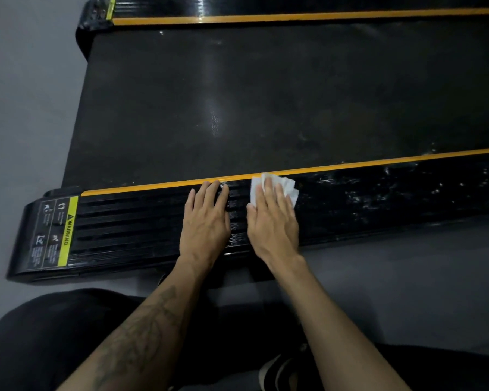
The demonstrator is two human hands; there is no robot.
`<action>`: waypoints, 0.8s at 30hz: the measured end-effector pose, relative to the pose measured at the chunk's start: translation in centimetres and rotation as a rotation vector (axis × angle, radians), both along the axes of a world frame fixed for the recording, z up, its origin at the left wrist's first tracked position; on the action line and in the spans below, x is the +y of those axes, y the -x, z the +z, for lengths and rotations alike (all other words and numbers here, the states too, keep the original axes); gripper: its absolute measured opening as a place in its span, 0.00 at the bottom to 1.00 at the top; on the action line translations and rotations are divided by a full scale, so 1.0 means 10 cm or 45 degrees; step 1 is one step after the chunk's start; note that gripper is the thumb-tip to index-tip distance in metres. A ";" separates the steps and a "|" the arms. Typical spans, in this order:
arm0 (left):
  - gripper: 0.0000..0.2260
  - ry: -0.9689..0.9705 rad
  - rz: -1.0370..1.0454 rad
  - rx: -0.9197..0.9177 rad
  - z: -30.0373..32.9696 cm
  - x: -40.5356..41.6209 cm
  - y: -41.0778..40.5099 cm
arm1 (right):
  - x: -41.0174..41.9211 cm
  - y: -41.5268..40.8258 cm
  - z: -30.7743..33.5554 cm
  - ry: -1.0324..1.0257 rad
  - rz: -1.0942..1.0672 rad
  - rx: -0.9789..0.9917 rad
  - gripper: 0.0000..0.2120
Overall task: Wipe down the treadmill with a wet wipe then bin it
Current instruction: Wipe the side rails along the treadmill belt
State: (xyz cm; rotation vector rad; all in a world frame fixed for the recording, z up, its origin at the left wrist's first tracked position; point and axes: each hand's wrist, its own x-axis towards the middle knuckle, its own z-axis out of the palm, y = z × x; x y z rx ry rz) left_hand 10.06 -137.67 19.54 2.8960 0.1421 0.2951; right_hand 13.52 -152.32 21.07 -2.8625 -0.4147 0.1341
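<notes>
A black treadmill lies across the view, with a wide dark belt and ribbed side rails edged by orange stripes. My right hand lies flat on the near side rail and presses a white wet wipe against it, close to the orange stripe. The wipe shows above and to the right of my fingers. My left hand rests flat on the same rail just left of it, fingers straight, holding nothing. Right of the wipe the rail looks dusty and speckled.
A yellow warning label marks the rail's left end. Grey floor surrounds the treadmill. My dark-clad knees and a black shoe fill the bottom of the view. No bin is in sight.
</notes>
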 end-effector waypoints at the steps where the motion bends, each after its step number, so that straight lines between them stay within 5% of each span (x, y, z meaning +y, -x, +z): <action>1: 0.25 0.015 0.017 -0.004 0.01 -0.02 0.00 | -0.01 -0.04 0.00 -0.005 0.054 -0.003 0.34; 8: 0.24 0.023 0.153 0.012 -0.01 -0.20 -0.02 | -0.17 -0.12 -0.02 0.007 -0.100 -0.053 0.34; 24: 0.26 -0.039 0.107 0.052 -0.03 -0.20 -0.04 | -0.20 -0.03 -0.02 0.014 0.074 -0.003 0.33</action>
